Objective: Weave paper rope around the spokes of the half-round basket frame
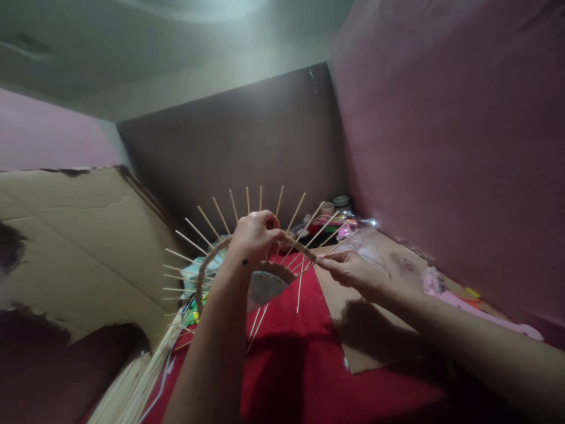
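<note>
A curved brown cardboard band stands raised in front of me, with several thin wooden sticks fanning outward around it. At the top of the band, my left hand is closed, thumb and fingers pinching near the base of a stick. Farther right, my right hand pinches the band's lower right part between thumb and fingers. Behind my left forearm, a pale grey-white surface shows inside the curve. My left hand and forearm hide part of the band.
A red cloth covers the surface below. On it lies a brown cardboard sheet. A bundle of long sticks sits lower left beside a large torn cardboard piece. A pink glue gun-like object lies right; jars stand at the back.
</note>
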Tool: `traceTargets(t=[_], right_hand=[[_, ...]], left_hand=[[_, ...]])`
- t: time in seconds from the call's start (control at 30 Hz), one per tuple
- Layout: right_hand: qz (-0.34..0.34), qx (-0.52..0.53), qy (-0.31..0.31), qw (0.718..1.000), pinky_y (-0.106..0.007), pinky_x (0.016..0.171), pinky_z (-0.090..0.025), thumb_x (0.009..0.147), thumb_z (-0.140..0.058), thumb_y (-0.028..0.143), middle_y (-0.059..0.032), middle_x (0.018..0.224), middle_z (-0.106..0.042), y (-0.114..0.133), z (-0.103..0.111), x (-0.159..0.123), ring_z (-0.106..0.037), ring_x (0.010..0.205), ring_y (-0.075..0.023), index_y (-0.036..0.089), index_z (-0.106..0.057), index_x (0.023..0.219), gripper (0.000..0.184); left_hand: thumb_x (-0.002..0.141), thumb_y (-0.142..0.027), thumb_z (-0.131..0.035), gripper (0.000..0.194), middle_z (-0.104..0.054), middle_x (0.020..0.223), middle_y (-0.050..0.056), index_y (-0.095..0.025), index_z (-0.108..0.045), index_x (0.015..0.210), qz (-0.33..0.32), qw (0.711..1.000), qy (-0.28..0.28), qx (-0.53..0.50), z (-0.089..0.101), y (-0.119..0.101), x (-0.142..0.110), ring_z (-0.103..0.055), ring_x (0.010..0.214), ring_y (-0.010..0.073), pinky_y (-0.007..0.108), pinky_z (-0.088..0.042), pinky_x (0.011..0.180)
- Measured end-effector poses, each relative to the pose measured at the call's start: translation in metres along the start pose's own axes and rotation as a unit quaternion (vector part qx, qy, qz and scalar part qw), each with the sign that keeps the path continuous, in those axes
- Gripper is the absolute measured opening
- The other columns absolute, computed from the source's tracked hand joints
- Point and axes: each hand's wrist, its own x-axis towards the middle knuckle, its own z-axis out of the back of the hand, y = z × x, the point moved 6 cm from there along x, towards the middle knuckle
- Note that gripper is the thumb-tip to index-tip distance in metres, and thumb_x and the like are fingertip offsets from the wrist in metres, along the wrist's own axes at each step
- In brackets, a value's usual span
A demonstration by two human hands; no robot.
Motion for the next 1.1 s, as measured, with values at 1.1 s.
traceTargets(t=[1.1], right_hand=[[-0.109, 0.214, 0.033, 0.970, -0.021, 0.036, -0.010, 0.073, -0.062, 0.043, 0.0095, 0.042, -0.033, -0.037, -0.013, 0.008, -0.017, 0.036, -0.0040, 0.018, -0.053, 0.071, 0.027]], left_hand=[[0.075, -0.019, -0.065, 0.015, -0.067, 0.082, 0.004, -0.017, -0.064, 0.089, 0.234, 0.555, -0.019, -0.798, -0.157, 0.042, -0.068, -0.062, 0.077, 0.0156, 0.026, -0.048, 0.067]])
